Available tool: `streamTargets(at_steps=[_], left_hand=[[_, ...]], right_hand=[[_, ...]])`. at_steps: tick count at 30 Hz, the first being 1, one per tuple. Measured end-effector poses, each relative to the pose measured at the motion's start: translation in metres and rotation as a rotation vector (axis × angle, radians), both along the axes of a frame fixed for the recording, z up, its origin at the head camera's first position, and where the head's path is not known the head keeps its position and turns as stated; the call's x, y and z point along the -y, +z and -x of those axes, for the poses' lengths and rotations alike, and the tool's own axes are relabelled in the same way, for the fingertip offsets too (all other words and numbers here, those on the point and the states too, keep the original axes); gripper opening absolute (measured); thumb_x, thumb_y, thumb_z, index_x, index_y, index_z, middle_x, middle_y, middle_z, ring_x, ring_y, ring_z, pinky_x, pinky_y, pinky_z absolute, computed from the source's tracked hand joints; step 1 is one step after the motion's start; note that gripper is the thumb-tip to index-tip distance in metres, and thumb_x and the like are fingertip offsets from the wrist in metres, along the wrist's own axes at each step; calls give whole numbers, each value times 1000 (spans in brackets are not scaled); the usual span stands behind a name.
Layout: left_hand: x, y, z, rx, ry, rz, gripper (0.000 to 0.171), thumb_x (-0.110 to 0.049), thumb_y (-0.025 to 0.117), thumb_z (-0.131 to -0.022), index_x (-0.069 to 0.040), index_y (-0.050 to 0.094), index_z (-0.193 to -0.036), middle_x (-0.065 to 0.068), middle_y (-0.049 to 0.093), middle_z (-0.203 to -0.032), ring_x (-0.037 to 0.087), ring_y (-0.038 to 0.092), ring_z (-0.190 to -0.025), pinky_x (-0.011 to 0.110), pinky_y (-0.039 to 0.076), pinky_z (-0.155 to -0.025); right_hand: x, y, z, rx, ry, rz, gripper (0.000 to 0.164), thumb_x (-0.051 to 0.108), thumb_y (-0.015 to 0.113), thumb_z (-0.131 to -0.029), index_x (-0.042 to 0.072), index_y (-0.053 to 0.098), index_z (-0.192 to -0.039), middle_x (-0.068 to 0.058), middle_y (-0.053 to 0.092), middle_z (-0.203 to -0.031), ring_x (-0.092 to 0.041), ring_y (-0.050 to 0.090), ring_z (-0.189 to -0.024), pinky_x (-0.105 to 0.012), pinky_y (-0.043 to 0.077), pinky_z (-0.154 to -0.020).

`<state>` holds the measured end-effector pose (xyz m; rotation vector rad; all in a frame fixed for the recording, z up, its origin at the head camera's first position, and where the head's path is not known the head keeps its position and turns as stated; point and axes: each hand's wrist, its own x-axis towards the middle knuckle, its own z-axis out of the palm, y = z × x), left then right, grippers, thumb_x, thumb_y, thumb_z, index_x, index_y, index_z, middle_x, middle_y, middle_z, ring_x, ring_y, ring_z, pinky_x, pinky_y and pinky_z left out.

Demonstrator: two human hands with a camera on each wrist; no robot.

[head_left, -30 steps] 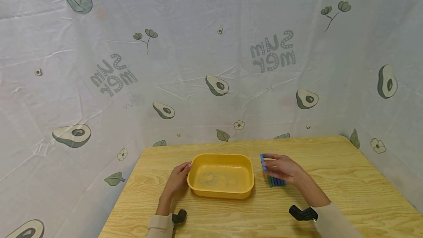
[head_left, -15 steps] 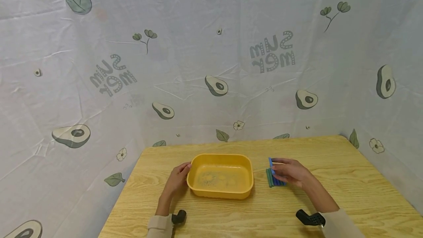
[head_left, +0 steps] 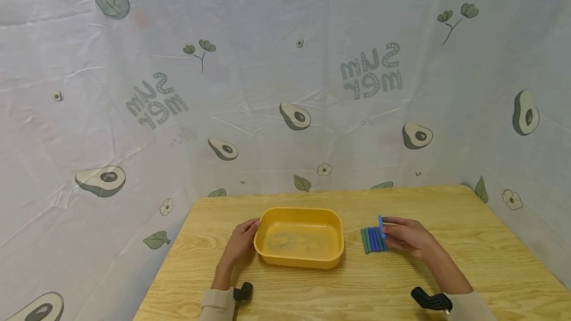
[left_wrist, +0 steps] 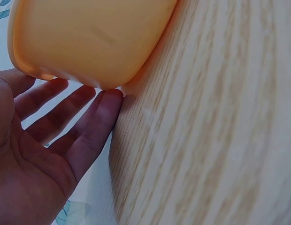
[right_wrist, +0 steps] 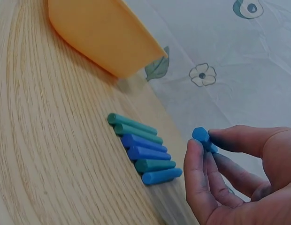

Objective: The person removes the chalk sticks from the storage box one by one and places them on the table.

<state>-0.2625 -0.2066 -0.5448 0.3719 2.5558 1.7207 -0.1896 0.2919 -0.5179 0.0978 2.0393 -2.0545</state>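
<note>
My left hand [head_left: 240, 241] touches the left side of a yellow plastic basin [head_left: 299, 263]. In the left wrist view its fairly straight fingers rest against the outer wall, and the thumb lies near the rim. My right hand [head_left: 410, 238] pinches a light blue crayon-like stick [right_wrist: 200, 135] between thumb and fingertips, above the table. Just left of it, a row of several green and blue sticks [head_left: 372, 240] lies side by side on the table. The right wrist view shows a light blue stick [right_wrist: 162, 176] at the row's near end. Dark smudges mark the right fingers.
A wood-grain table [head_left: 312, 294] carries everything. Behind and beside it hangs a pale sheet [head_left: 250, 88] printed with avocados and leaves. Black wrist mounts [head_left: 430, 299] sit at both sleeves. The basin's inside floor has dark smudges.
My right hand has moved rightwards over the row with the blue stick, uncovering more of the sticks on the table. The left hand and basin have stayed put.
</note>
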Motion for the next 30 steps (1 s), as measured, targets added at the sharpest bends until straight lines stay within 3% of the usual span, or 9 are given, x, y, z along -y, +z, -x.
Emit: streamTargets(at_steps=[6, 13, 20, 30], left_hand=[[1, 1, 0, -1, 2, 19, 46, -29, 51, -116, 1, 62, -148, 23, 67, -146, 40, 64, -136, 52, 58, -108], [1, 0, 1, -7, -8, -1, 45, -29, 51, -116, 0, 63, -148, 22, 68, -144, 41, 66, -134, 53, 57, -109], [1, 0, 1, -10, -11, -12, 45, -27, 51, -116, 1, 63, -148, 23, 68, -144, 41, 66, -133, 52, 59, -107], [1, 1, 0, 6, -4, -10, 45, -29, 52, -115, 0, 63, -147, 22, 69, -143, 39, 68, -130, 50, 60, -106]], right_hand=[[-9, -2, -3, -16, 9, -95, 73, 13, 63, -109, -18, 24, -162, -5, 74, -121, -9, 77, -99, -30, 66, -88], [-10, -6, -7, -33, -14, -236, 65, 12, 61, -109, -19, 33, -158, -11, 78, -119, -9, 76, -82, -29, 66, -80], [3, -4, -9, -96, -73, -390, 55, 8, 66, -104, -21, 48, -147, -31, 72, -123, -23, 77, -95, -33, 67, -78], [16, -6, -9, -147, -114, -532, 50, 5, 72, -98, -20, 56, -138, -39, 67, -127, -35, 77, -97, -42, 67, -78]])
